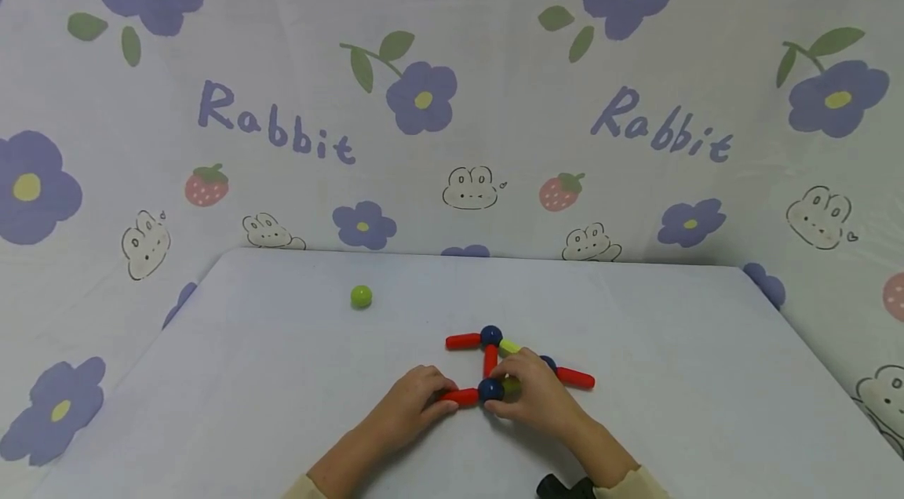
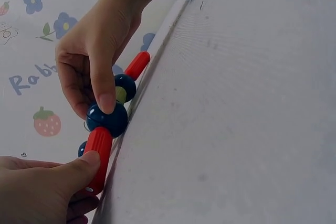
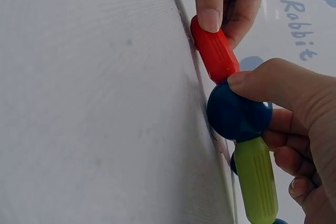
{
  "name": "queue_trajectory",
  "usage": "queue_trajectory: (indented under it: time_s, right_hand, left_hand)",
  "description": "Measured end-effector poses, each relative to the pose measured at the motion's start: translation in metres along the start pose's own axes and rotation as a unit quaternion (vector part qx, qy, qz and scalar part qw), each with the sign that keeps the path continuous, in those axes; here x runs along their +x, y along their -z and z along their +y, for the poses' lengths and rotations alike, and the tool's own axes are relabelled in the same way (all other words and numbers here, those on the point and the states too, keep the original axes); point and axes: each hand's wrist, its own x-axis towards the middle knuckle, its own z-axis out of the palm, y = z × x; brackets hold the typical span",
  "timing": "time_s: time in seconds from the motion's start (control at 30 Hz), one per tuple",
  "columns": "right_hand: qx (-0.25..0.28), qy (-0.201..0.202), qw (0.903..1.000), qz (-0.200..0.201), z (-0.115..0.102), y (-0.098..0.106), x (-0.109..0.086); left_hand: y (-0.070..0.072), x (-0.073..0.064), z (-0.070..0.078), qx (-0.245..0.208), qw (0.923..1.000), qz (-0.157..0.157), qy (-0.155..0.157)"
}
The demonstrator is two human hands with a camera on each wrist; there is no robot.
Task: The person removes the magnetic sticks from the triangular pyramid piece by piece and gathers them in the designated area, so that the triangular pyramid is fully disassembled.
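Right grip [image 1: 531, 393] (curled) on blue ball [image 1: 489, 390]

Diffusely lit in head view; softly shadowed beneath right hand [image 1: 538, 395] and behind far right corner of tabletop [image 1: 233, 389]; dimmer, greyer in both wrist views.

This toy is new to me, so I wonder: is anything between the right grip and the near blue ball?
Nothing visible is: the right grip holds the near blue ball directly. The left grip pinches the red stick to that ball's left, not in between.
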Motion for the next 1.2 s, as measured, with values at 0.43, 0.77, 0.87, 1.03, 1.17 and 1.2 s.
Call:
queue_trajectory:
  time_s: [0.43, 0.77, 0.87, 1.03, 1.17, 1.2]
  right_hand:
    - [-0.001, -0.030, 0.9995, 0.002, 0.004, 0.003, 0.001]
    - [0.016, -0.039, 0.9991, 0.001, 0.007, 0.003, 0.002]
    - [0.015, -0.037, 0.9992, 0.003, 0.007, 0.003, 0.002]
    - [0.020, -0.036, 0.9992, 0.004, 0.008, 0.003, 0.001]
    - [0.021, -0.033, 0.9992, 0.005, 0.008, 0.003, 0.000]
    - [0.022, -0.033, 0.9992, 0.005, 0.008, 0.003, 0.000]
  left_hand:
    - [0.009, -0.006, -0.016, 0.009, 0.9993, 0.030, 0.020]
    - [0.016, -0.007, -0.020, 0.021, 0.9988, 0.034, 0.030]
    - [0.021, -0.007, -0.021, 0.036, 0.9982, 0.039, 0.031]
    - [0.033, -0.009, -0.027, 0.062, 0.9962, 0.054, 0.029]
    - [0.044, -0.014, -0.039, 0.087, 0.9937, 0.065, 0.027]
    - [0.047, -0.016, -0.043, 0.095, 0.9928, 0.070, 0.019]
